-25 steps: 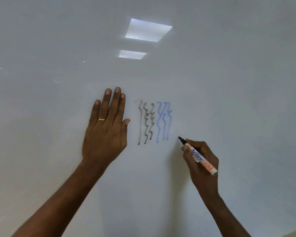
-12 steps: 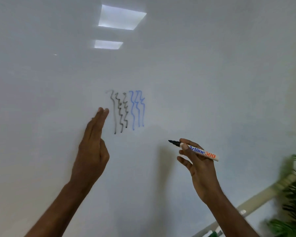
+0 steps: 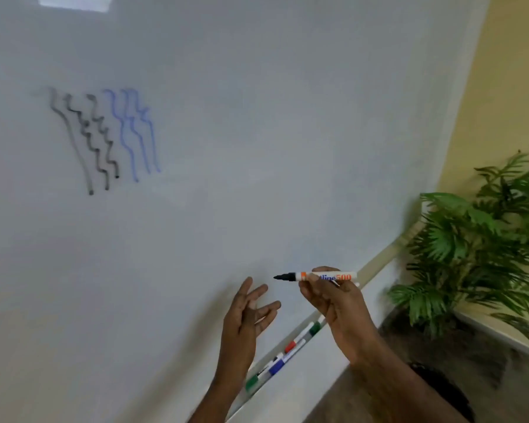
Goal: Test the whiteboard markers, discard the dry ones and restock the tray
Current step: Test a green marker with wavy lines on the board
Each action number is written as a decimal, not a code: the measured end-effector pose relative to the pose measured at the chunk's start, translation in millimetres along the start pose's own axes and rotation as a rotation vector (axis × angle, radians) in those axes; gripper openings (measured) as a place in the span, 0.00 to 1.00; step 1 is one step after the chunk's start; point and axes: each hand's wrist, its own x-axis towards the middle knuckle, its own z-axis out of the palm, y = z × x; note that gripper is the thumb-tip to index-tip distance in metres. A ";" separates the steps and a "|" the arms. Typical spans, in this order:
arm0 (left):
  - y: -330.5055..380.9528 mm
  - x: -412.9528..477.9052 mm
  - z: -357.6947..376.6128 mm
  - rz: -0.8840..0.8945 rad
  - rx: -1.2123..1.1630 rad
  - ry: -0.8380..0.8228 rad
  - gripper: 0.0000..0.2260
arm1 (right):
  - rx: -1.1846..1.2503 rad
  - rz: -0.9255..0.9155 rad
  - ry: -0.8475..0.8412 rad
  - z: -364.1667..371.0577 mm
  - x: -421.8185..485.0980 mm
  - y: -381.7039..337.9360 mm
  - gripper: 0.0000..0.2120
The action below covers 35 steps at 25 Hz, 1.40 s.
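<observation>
**Head view: marker off the board, tray now in sight**

We see the whiteboard (image 3: 257,148) filling most of the frame. The view has swung down and right, so a plant (image 3: 477,239) now stands past the board's right edge. The tray (image 3: 379,264) along its bottom edge has also come into view. Three black squiggles (image 3: 89,138) and three blue squiggles (image 3: 132,132) sit near the board's upper left corner, unchanged.

Our left hand (image 3: 245,319), a second ago pressed flat on the board beside those lines, has dropped toward the bottom edge. It is empty, with its fingers spread wide. Our right hand (image 3: 339,300) pinches the marker (image 3: 318,276), which has left the board and lies level, uncapped, with its black tip pointing at the left fingers.

Capped markers (image 3: 277,366) lie end to end in the tray below. We judge this marker's test is over and sorting comes next. We cannot tell which strokes are its own, so keep or discard stays open.
</observation>
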 end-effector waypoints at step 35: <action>-341.6 111.8 492.4 -0.871 0.582 -0.525 0.38 | -0.079 0.545 1.003 -590.7 105.2 -35.3 0.08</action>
